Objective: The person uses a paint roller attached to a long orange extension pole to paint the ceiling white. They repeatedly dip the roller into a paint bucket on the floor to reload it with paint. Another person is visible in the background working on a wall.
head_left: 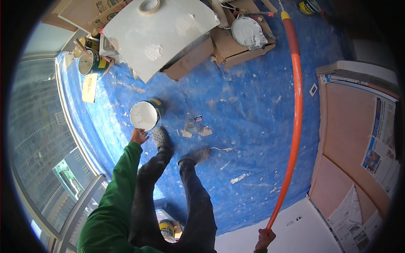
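Note:
My left hand (139, 136), at the end of a green sleeve, is closed at the near rim of a paint bucket (144, 114), its fingers on the wire handle. White paint or filler shows inside that bucket, which has a dark green and yellow side. Near the lower edge my right hand (264, 240) is wrapped round the thin end of a long orange pole (296, 109). From there the pole runs up to the far right, past a red grip and a yellow collar; the far tip is cut off by the picture's edge.
Blue sheeting (244, 109) with white splashes covers the floor. A white board (168, 36) with a tape roll (149, 6) lies over boxes. Nearby are a white lid (246, 30) on cardboard and a paint can (91, 63). Windows line the left; paper-covered furniture (354, 126) stands right.

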The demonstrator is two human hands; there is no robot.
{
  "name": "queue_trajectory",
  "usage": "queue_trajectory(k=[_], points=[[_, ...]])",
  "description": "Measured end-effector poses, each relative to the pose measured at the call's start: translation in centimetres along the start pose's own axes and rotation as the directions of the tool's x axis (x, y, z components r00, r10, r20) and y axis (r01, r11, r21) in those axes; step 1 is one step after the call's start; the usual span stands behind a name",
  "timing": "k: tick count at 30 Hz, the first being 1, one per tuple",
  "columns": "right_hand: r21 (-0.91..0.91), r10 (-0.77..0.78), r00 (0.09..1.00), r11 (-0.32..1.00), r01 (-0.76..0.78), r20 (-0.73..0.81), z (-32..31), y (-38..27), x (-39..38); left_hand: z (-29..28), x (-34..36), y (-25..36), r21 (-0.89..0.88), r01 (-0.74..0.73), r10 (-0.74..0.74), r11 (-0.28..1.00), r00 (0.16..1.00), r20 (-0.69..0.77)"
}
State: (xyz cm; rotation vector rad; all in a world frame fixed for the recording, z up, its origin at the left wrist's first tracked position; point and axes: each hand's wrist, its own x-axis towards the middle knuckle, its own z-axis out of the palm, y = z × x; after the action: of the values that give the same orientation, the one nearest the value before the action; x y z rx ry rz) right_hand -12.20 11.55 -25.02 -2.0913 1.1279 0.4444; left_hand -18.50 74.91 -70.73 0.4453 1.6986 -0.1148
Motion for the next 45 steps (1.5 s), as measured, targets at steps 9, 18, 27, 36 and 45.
queue_trajectory(k=[9,18,27,36,45], points=[[0.064,0.017,0.996,0.998,-0.022,0.083,1.0,3.4,-2.4,6.4,-1.5,0.2,-0.527,-0.139,0.179,0.838,0.983,0.026],[0.02,-0.007,0.991,1.0,0.004,0.134,-2.2,4.2,-4.6,17.5,-13.0,-2.0,0.453,-0.858,0.719,-0.241,0.156,0.678],[-0.071,-0.076,0.997,0.994,0.078,0.026,-6.1,3.2,-8.4,31.1,-20.4,-4.5,0.059,-0.261,0.228,0.964,0.918,0.326],[-0.159,0.113,0.987,0.979,-0.131,-0.118,-14.4,5.1,-16.4,34.6,-13.8,-11.6,0.403,-0.482,0.287,0.778,0.843,0.455],[-0.642,-0.171,0.983,0.762,0.086,-0.07,-17.9,7.0,-18.9,24.5,-8.1,-7.7,0.699,-0.709,0.441,0.092,0.658,0.61]])
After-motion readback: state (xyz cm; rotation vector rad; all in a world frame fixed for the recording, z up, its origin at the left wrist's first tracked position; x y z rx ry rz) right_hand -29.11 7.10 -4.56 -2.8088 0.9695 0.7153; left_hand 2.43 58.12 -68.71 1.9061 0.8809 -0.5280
